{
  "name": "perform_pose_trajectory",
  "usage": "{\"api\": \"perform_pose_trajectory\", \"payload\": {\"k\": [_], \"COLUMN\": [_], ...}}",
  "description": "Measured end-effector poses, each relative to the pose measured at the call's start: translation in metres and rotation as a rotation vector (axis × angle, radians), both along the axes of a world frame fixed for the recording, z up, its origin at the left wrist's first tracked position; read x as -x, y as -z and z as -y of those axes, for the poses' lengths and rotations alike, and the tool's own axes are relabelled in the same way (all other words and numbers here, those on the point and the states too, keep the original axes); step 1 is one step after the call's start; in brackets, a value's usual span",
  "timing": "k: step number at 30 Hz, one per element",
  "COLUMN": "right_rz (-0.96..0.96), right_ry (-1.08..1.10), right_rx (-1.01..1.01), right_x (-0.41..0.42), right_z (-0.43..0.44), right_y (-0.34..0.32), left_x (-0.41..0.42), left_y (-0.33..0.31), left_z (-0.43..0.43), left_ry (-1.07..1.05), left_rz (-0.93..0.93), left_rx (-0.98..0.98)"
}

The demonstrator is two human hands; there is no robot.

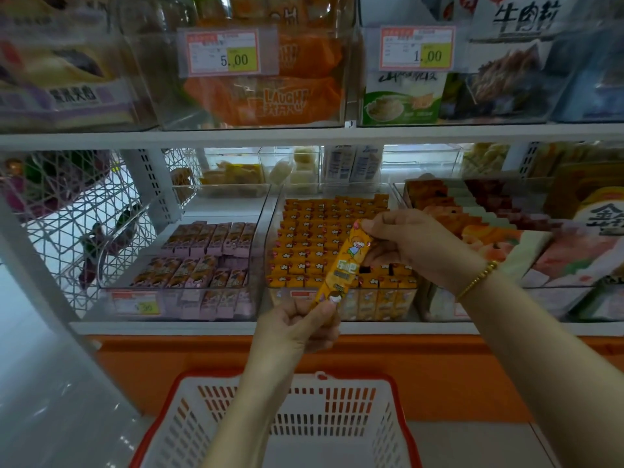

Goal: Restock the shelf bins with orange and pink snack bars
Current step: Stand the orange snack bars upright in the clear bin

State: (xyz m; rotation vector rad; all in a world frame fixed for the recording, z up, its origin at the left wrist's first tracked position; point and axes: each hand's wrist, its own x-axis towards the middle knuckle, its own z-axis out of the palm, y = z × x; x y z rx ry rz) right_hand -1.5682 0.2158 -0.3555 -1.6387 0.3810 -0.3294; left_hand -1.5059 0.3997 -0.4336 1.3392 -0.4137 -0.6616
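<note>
One orange snack bar (342, 265) is held up in front of the shelf, tilted with its top end to the right. My left hand (297, 324) pinches its lower end and my right hand (415, 246) pinches its upper end. Behind it stands a clear bin (270, 231) packed with rows of orange snack bars (324, 231); a few dark gaps show near its front right. To the left, another clear bin (111, 292) holds pink snack bars (206, 255) in loose rows, its back part bare.
A white basket with a red rim (337, 376) sits below my arms; I see nothing in it. A third bin with peach-coloured packets (499, 241) stands to the right. The upper shelf carries bins with price tags (223, 52). A white wire rack (74, 211) is at the left.
</note>
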Motion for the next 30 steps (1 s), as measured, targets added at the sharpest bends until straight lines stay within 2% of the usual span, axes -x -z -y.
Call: {"api": "perform_pose_trajectory", "payload": {"k": [4, 9, 15, 20, 23, 30], "right_rz": [0.011, -0.023, -0.068, -0.056, -0.118, -0.218], "right_ry": [-0.037, 0.023, -0.015, -0.117, -0.17, -0.057], "right_rx": [0.01, 0.118, 0.033, -0.027, -0.012, -0.327], "right_x": [0.001, 0.002, 0.0, 0.001, 0.001, -0.01], "right_z": [-0.002, 0.002, -0.001, 0.002, 0.0, -0.003], "right_y": [0.001, 0.003, 0.011, 0.01, 0.009, 0.025], "left_x": [0.003, -0.005, -0.006, -0.006, -0.003, 0.005], "left_y": [-0.001, 0.005, 0.01, 0.011, 0.007, -0.005], "left_z": [-0.007, -0.014, -0.022, -0.027, -0.027, -0.028], "left_ry": [0.11, 0.091, 0.072, 0.057, 0.076, 0.148], "left_rz": [0.045, 0.04, 0.042, 0.118, 0.17, 0.186], "left_rx": [0.004, 0.026, 0.059, 0.052, 0.053, 0.084]}}
